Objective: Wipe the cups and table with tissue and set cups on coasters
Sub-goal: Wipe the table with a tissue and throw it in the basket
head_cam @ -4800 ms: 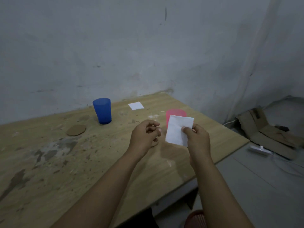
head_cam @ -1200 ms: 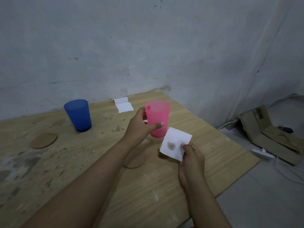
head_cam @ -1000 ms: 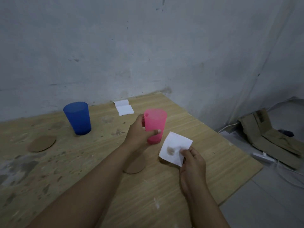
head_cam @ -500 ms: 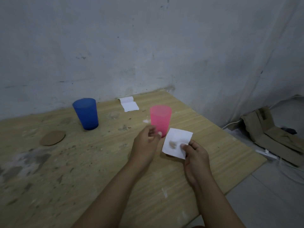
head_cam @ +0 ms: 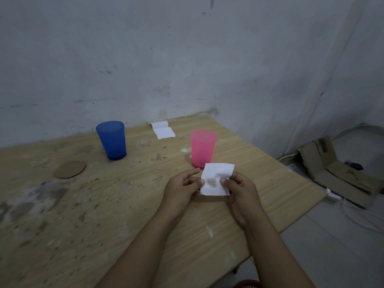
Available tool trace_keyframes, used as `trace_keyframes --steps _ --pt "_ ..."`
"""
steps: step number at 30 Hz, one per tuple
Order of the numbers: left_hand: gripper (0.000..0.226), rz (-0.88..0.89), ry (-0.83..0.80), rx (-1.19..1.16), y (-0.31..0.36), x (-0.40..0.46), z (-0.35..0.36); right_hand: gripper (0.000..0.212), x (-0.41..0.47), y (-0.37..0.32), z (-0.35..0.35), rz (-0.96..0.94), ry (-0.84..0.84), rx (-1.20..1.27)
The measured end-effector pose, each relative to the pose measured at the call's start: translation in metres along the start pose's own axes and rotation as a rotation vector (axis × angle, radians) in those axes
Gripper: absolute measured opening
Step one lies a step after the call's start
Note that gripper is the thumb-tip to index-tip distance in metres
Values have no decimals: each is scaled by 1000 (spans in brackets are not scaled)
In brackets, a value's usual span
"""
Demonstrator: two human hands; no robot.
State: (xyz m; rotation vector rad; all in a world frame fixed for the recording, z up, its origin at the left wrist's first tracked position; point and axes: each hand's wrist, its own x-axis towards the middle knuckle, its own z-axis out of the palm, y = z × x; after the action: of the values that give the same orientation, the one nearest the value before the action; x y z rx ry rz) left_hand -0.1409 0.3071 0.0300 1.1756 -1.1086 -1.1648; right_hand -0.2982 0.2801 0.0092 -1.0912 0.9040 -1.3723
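White stained tissue [head_cam: 216, 179], no writing.

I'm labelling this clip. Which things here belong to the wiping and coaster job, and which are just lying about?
Job: tissue held by left hand and right hand; pink cup; blue cup; coaster; table; spare tissue.
Lying about: cardboard; cables.

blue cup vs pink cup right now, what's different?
Colour: the blue cup is dark blue, the pink cup is translucent pink.
Place: the blue cup stands further left, near the bare round coaster; the pink cup stands just beyond the tissue that both hands hold.
Shared: both stand upright, open end up, on the table, with no hand on either. Same tapered shape.
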Motion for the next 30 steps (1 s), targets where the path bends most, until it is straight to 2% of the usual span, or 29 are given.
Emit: trace_keyframes --steps 7,9,12,17,20,23,28,30 --pt "18 39 3 -6 -3 4 -3 23 0 0 -1 -22 12 -19" --pt "14 28 7 -11 -3 5 -2 30 -1 -1 0 -43 24 -41" --pt "15 -2 33 -37 -4 6 0 39 -1 1 1 -33 62 -33" --pt "18 -99 11 -205 -4 7 3 32 0 2 2 4 41 -5" --pt "9 -59 28 -118 -7 8 1 33 0 3 2 13 39 -32" --pt "14 -37 48 -49 -10 8 0 33 0 1 2 19 28 -39" --pt "9 -8 71 -52 -10 9 0 35 0 -3 3 101 -9 191" --pt "9 -6 67 -58 -10 9 0 32 -1 -4 4 101 23 161"
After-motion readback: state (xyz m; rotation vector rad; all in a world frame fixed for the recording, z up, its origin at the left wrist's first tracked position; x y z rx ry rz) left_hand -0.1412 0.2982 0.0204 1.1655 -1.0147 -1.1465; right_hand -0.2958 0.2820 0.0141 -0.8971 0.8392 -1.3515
